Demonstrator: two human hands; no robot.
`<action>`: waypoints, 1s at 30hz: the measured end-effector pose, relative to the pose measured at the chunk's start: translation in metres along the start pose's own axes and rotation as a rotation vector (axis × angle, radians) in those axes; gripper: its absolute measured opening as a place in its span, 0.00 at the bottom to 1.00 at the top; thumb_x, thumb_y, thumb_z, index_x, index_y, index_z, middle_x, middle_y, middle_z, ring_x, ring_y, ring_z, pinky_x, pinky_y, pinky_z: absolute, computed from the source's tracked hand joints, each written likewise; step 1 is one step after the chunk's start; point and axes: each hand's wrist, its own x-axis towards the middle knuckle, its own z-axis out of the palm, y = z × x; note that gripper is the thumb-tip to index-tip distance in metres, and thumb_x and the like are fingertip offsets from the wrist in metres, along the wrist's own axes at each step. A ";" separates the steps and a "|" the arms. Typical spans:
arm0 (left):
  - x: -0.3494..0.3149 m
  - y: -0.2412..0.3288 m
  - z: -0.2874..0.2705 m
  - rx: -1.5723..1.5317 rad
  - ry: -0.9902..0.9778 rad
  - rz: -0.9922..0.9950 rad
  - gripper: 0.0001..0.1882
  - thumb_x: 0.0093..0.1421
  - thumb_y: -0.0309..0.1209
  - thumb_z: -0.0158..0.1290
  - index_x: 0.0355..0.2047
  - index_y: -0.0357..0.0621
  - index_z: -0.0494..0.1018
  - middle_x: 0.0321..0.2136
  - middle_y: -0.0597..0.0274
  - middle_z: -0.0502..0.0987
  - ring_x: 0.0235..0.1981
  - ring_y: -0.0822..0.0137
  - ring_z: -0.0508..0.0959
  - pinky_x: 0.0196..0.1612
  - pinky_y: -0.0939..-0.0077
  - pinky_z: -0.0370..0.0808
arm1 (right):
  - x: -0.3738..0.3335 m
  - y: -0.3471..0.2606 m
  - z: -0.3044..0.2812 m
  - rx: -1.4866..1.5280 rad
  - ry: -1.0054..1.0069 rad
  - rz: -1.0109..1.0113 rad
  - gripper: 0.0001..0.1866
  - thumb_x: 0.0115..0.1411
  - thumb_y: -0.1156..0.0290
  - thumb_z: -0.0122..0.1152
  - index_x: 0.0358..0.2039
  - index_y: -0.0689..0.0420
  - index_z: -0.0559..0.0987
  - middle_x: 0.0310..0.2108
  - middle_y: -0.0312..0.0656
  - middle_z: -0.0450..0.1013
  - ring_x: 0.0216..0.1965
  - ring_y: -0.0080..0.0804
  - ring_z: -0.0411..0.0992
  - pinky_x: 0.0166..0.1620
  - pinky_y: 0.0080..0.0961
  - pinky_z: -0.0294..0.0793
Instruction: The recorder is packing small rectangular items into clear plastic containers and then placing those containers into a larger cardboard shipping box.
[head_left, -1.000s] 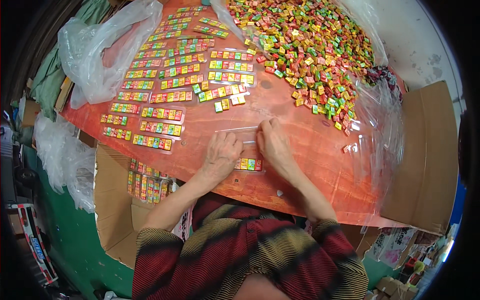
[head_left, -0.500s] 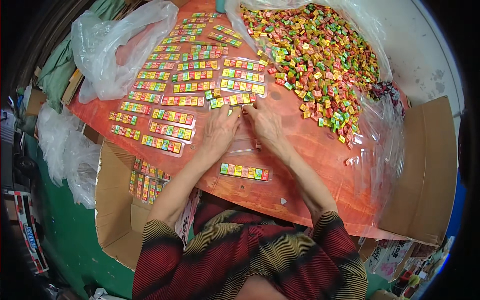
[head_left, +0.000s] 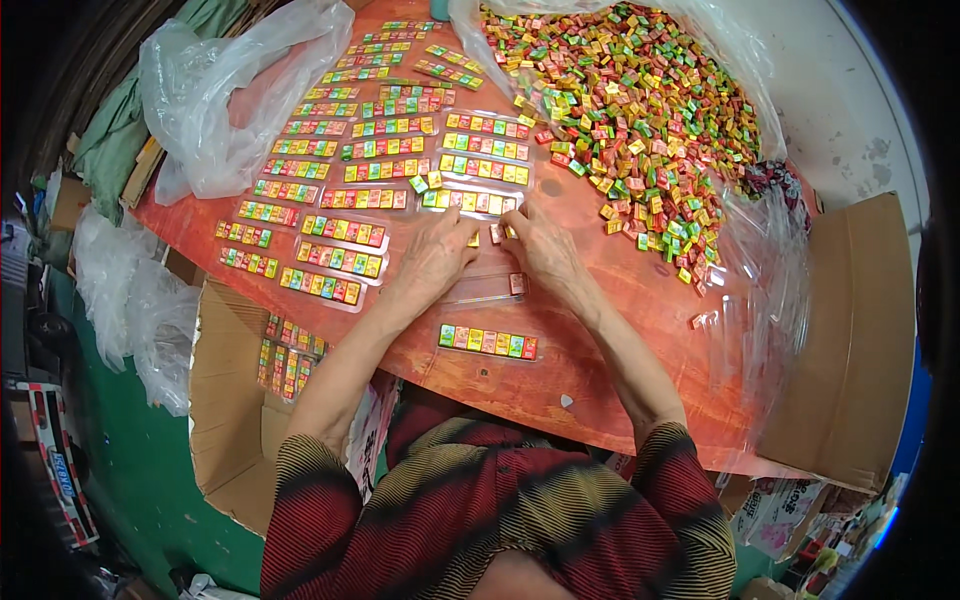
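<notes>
Fingertips of my left hand [head_left: 432, 260] pinch a small yellow box [head_left: 473, 240]. Close beside it, my right hand [head_left: 543, 252] has its fingers closed on a small red box [head_left: 496, 234]. Both hands are over a clear plastic tray [head_left: 475, 291], whose lower slot has a single red box [head_left: 517, 284] at its right end. Just beyond my fingertips is a filled row of little boxes [head_left: 468, 202], with a loose yellow box [head_left: 434, 180] at its upper left. A further filled strip [head_left: 488, 342] lies nearer to me. My fingers partly hide the tray's upper slot.
Filled trays [head_left: 340, 232] stand in columns to the left. A big heap of loose little boxes [head_left: 640, 120] covers the far right. Empty clear trays [head_left: 745, 330] are stacked at right beside a cardboard box [head_left: 840, 340]. Another carton [head_left: 235, 400] holds filled strips below the table's left edge.
Both hands have drawn slightly toward me and apart from the filled row, which shows more fully now. The small boxes in my fingertips have come into clearer sight over the nearer tray.
</notes>
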 end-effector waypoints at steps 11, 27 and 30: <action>-0.003 0.002 0.001 -0.095 -0.048 -0.003 0.17 0.43 0.24 0.57 0.36 0.40 0.68 0.30 0.54 0.67 0.36 0.54 0.69 0.38 0.64 0.66 | -0.011 0.000 -0.007 0.193 -0.059 -0.098 0.18 0.47 0.71 0.60 0.40 0.57 0.70 0.37 0.46 0.65 0.39 0.43 0.67 0.39 0.34 0.68; -0.001 0.005 -0.007 -0.148 -0.147 -0.088 0.17 0.43 0.26 0.57 0.34 0.36 0.68 0.30 0.51 0.66 0.36 0.52 0.69 0.38 0.64 0.66 | -0.007 0.005 -0.011 0.226 -0.135 -0.125 0.09 0.47 0.75 0.56 0.31 0.60 0.68 0.31 0.49 0.64 0.35 0.47 0.67 0.36 0.36 0.67; 0.001 0.002 -0.006 -0.142 -0.180 -0.071 0.17 0.43 0.26 0.57 0.34 0.35 0.68 0.29 0.51 0.67 0.36 0.51 0.69 0.38 0.64 0.67 | -0.006 0.006 -0.003 0.176 -0.120 -0.159 0.09 0.49 0.74 0.55 0.30 0.61 0.67 0.30 0.49 0.64 0.35 0.47 0.67 0.36 0.37 0.66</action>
